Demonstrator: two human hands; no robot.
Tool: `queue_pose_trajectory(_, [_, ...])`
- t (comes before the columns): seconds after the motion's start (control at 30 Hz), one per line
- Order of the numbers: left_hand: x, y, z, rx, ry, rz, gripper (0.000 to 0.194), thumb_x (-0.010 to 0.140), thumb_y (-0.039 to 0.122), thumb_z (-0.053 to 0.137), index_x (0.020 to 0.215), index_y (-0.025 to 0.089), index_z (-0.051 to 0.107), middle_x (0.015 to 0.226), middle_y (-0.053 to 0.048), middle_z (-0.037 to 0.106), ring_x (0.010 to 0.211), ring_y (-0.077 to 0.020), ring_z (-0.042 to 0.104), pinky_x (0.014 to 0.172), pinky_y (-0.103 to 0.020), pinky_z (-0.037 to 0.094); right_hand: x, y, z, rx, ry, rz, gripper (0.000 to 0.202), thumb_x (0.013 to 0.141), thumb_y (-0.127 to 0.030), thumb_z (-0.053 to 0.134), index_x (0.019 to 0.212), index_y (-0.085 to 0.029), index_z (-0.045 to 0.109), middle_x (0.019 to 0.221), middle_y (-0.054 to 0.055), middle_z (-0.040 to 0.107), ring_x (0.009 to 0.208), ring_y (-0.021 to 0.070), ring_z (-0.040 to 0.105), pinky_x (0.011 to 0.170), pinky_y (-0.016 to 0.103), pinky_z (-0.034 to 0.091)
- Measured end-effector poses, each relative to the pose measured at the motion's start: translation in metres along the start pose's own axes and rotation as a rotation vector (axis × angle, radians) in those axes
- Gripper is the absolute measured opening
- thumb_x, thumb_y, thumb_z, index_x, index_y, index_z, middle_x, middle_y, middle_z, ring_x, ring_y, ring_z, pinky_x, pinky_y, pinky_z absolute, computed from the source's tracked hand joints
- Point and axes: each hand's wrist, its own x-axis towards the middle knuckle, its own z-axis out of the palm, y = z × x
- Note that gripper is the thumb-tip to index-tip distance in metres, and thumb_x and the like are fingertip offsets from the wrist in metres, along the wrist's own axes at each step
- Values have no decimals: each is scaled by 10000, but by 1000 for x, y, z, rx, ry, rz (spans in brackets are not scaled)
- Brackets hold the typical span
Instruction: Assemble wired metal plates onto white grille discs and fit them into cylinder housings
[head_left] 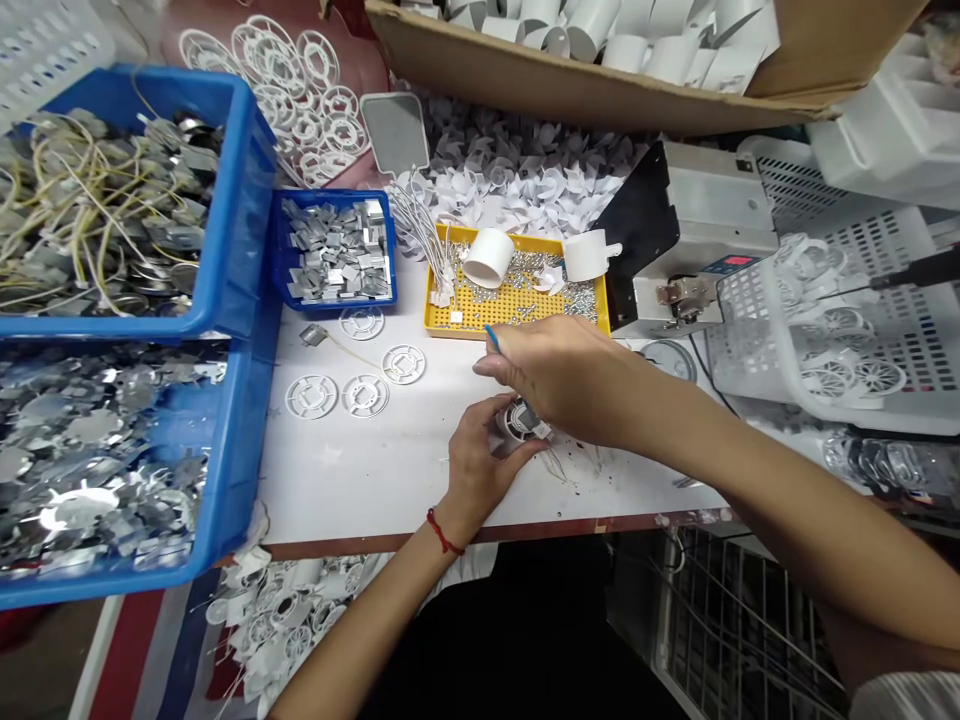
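My left hand (484,460) is wrapped round a small round white part (514,422) with a grey piece and thin wires, low over the white table. Above that part is my right hand (559,375), its fingers curled; a bit of blue shows at its thumb side, and what it holds is mostly hidden. Just beyond the hands lies a yellow tray (517,325) with small metal bits, white wires and two white cylinders (488,257). Several flat white rings (311,397) lie on the table to the left.
Blue bins (244,200) of metal parts and wires stand at the left. A small blue tray (392,250) holds metal pieces. A metal machine (712,205) and white baskets (892,400) stand at the right. A cardboard box (600,108) of white cylinders is at the back.
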Motion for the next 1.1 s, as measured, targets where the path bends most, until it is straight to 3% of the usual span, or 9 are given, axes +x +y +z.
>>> queue_pose_trajectory(0.1, [0, 1, 0, 10, 9, 2, 533, 808, 494, 683, 1213, 224, 465, 1004, -48, 669, 885, -178, 680, 731, -299, 579, 3, 3, 2, -32, -27, 11, 372, 992, -394, 431, 707, -175, 525, 571, -17, 436, 527, 106, 433, 552, 250, 284])
queue_pose_trajectory(0.23, [0, 0, 0, 13, 11, 0, 539, 808, 482, 688, 1225, 224, 464, 1019, -50, 666, 899, -182, 682, 744, -299, 581, -4, -2, 1, -32, 44, 23, 345, 999, -346, 401, 726, -181, 531, 572, -15, 481, 524, 113, 480, 516, 235, 304])
queue_pose_trajectory(0.43, [-2, 5, -3, -49, -57, -113, 555, 778, 424, 739, 1229, 227, 484, 1085, -55, 654, 974, -191, 666, 824, -320, 576, -72, -14, -5, 138, 315, -79, 172, 947, -168, 472, 814, -184, 579, 679, 16, 614, 618, 143, 571, 583, 285, 458])
queue_pose_trajectory(0.5, [0, 11, -5, -44, -63, -165, 576, 750, 386, 772, 1221, 222, 484, 1100, -57, 646, 986, -188, 659, 848, -322, 567, -96, -15, -3, 205, 559, -8, 169, 941, -172, 487, 843, -177, 625, 667, 15, 603, 591, 149, 573, 540, 296, 449])
queue_pose_trajectory(0.6, [6, 25, -8, -38, -92, -270, 603, 735, 319, 782, 1230, 209, 454, 1119, -70, 640, 1018, -195, 645, 893, -347, 544, -112, -16, 17, 248, 1160, 178, 206, 931, -213, 531, 813, -151, 688, 606, 9, 565, 525, 151, 560, 465, 291, 403])
queue_pose_trajectory(0.67, [14, 32, -9, -71, -120, -386, 580, 740, 275, 758, 1223, 203, 446, 1101, -71, 645, 1017, -195, 636, 911, -366, 526, -108, -20, 41, 397, 1373, 370, 205, 928, -244, 549, 821, -154, 699, 641, 11, 604, 556, 153, 599, 495, 289, 446])
queue_pose_trajectory(0.8, [32, 35, -11, -284, -159, -672, 454, 742, 235, 702, 1136, 197, 480, 986, -46, 649, 962, -183, 627, 896, -371, 507, -78, -31, 93, 899, 1338, 708, 217, 942, -339, 521, 911, -184, 670, 761, 17, 687, 697, 158, 671, 684, 329, 523])
queue_pose_trajectory(0.93, [43, 28, -10, -531, -209, -876, 440, 699, 224, 707, 1083, 190, 493, 964, -39, 644, 916, -172, 625, 863, -355, 497, -54, -38, 118, 1146, 1346, 682, 224, 938, -344, 522, 914, -184, 678, 768, 20, 694, 740, 147, 668, 731, 321, 517])
queue_pose_trajectory(1.1, [48, 26, -11, -569, -241, -942, 496, 668, 247, 753, 1083, 182, 489, 929, -31, 664, 876, -160, 628, 857, -341, 490, -50, -37, 122, 1146, 1412, 668, 238, 942, -335, 498, 873, -186, 670, 735, 12, 666, 700, 141, 653, 692, 309, 521])
